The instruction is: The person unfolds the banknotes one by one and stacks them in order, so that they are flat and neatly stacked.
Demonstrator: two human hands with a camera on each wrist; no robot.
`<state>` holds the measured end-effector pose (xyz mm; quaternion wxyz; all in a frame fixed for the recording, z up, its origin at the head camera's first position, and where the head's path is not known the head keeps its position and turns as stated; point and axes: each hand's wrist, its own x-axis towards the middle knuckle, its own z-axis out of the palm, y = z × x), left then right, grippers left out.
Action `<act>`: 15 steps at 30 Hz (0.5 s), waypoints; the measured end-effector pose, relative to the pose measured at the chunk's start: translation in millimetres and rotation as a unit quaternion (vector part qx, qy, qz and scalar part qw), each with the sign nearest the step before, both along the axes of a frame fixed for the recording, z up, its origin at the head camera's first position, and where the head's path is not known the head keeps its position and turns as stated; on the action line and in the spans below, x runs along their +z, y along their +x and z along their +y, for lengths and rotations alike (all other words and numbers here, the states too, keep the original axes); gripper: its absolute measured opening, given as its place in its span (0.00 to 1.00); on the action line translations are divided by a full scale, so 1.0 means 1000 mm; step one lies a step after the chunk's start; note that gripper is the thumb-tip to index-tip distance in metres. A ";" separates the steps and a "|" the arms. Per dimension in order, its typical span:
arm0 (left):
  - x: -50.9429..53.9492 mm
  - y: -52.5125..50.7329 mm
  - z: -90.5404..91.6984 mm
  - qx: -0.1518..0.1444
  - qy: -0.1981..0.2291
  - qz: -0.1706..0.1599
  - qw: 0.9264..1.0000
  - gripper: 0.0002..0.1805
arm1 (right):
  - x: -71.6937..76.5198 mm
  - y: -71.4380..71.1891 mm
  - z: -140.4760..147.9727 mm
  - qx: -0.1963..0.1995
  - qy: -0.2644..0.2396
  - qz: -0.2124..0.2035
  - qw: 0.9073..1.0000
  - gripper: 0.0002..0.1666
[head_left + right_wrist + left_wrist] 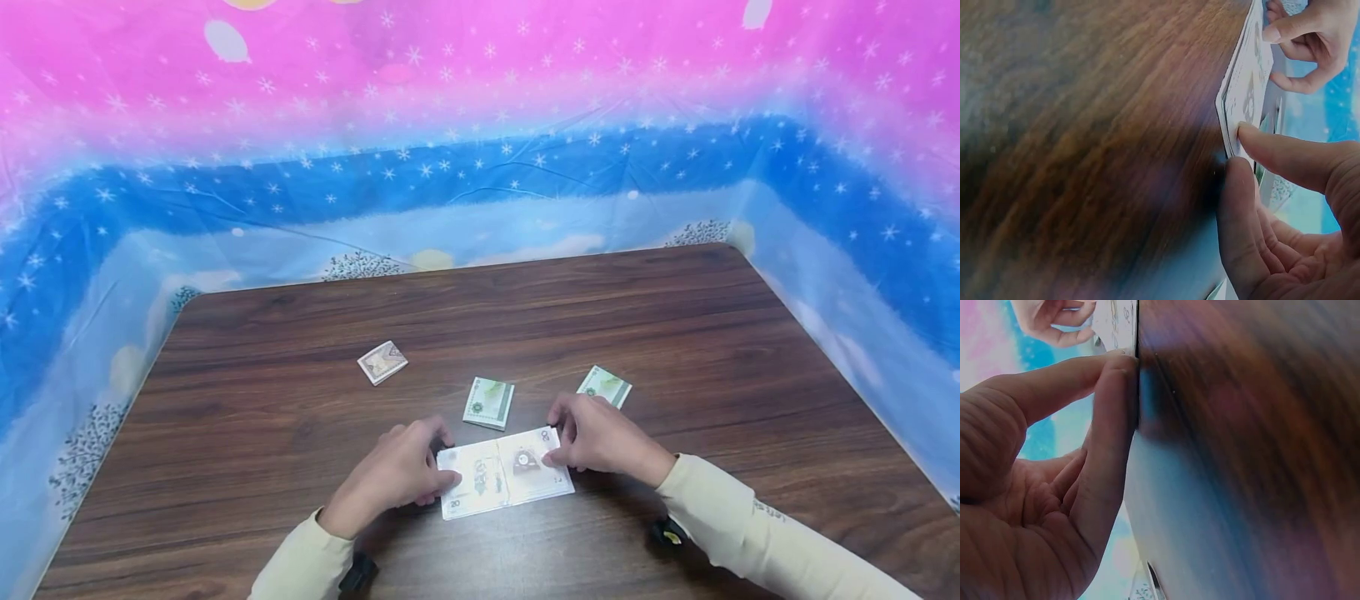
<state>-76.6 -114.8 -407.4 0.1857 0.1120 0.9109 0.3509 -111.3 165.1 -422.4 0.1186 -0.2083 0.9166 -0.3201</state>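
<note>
A pale stack of banknotes (504, 482) marked 20 lies spread flat near the front of the table, with a crease across its middle. My left hand (397, 467) pinches its left end between thumb and fingers. At the opposite end, my right hand (600, 435) holds the edge the same way. Seen from the right wrist, the notes (1249, 94) show more than one layer at the edge. A folded green banknote (488, 402) sits just beyond the stack. Behind my right hand is another folded green banknote (607, 386), partly covered.
Farther back on the left lies a folded brownish banknote (382, 362). The dark wood-grain table (247, 400) has rounded far corners. Around it hangs a pink and blue snowflake-patterned cloth (480, 158).
</note>
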 end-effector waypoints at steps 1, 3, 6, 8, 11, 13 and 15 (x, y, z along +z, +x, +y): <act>0.001 0.000 0.000 0.001 -0.003 0.002 1.000 0.23 | 0.000 0.000 0.000 -0.005 0.009 0.004 1.000 0.25; 0.002 0.000 0.000 0.004 -0.007 0.008 1.000 0.24 | 0.001 -0.001 -0.001 -0.014 0.017 0.007 1.000 0.27; 0.006 -0.002 0.000 0.015 -0.008 0.024 1.000 0.22 | 0.006 -0.004 -0.001 -0.020 0.013 0.014 1.000 0.26; 0.008 -0.004 0.001 0.024 -0.007 0.048 0.999 0.18 | 0.009 -0.007 -0.002 -0.022 0.003 0.022 1.000 0.24; 0.011 -0.008 0.004 0.029 -0.007 0.097 0.995 0.13 | 0.013 -0.013 -0.004 -0.026 -0.013 0.029 0.999 0.19; 0.012 -0.010 0.007 0.023 -0.007 0.130 0.991 0.11 | 0.014 -0.019 -0.006 -0.027 -0.027 0.028 0.999 0.17; 0.012 -0.011 0.010 0.012 -0.002 0.152 0.988 0.12 | 0.014 -0.024 -0.009 -0.030 -0.042 0.019 0.998 0.16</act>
